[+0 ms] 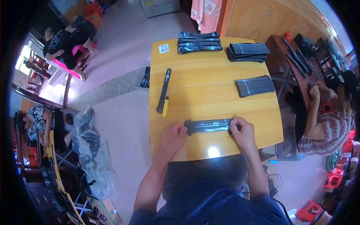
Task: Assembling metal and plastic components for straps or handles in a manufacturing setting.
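Yellow wooden table (210, 93) fills frame centre, pale tiled floor around it, workshop-type room. Low centre of frame: long flat black strip (208, 126) lying on the tabletop near its lower edge, long axis left-right across the picture. Left hand (173, 138) closed on the strip's left end, right hand (243, 132) closed on its right end; fingers curled over the ends, thumbs on top. Strip spans straight between the two hands, both equally near, each at one tip; forearms enter from lower edge. Upper left of the table: black rod-like tool (164, 90) lying roughly top-to-bottom, slightly tilted, with a smaller yellow-handled tool (165, 107) just beside its lower end, well apart from the hands. Top of table: stack of black strips (199, 42) at centre, second dark stack (248, 52) to its right, third fanned stack (255, 86) at right-middle. Small white label (164, 48) at table's upper left corner. Right edge of frame: another person at a brown bench (288, 60) with more black pieces. Left edge: seated people, clear plastic bags (88, 144) on floor at lower left.
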Tool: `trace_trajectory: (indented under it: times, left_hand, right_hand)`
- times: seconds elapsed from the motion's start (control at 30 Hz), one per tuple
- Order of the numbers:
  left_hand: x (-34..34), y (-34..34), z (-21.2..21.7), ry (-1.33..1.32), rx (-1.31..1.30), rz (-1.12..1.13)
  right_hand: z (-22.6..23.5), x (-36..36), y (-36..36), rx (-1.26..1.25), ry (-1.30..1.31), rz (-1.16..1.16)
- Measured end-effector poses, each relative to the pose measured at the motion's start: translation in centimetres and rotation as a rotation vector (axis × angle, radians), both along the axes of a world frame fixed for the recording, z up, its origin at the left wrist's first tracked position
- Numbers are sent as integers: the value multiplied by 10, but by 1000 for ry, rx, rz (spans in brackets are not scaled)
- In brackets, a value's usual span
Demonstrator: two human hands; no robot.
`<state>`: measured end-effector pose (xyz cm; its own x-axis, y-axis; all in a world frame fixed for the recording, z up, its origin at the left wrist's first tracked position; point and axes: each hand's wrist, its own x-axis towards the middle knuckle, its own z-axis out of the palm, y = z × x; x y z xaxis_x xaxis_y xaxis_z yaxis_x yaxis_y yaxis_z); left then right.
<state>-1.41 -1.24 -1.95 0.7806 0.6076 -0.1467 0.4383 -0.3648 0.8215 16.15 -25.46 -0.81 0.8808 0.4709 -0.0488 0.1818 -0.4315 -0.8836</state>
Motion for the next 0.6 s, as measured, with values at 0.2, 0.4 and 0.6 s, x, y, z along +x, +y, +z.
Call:
trace_trajectory:
  times: [0.2, 0.4, 0.6]
  left_hand:
    - [2, -1, -1, 3, 94, 2]
    - [2, -3, 4, -23, 133, 9]
    - [2, -6, 8, 66, 137, 3]
  right_hand:
    - [4, -3, 4, -67, -62, -29]
    - [0, -4, 6, -89, -223, -31]
    - [-1, -6, 7, -138, -264, -51]
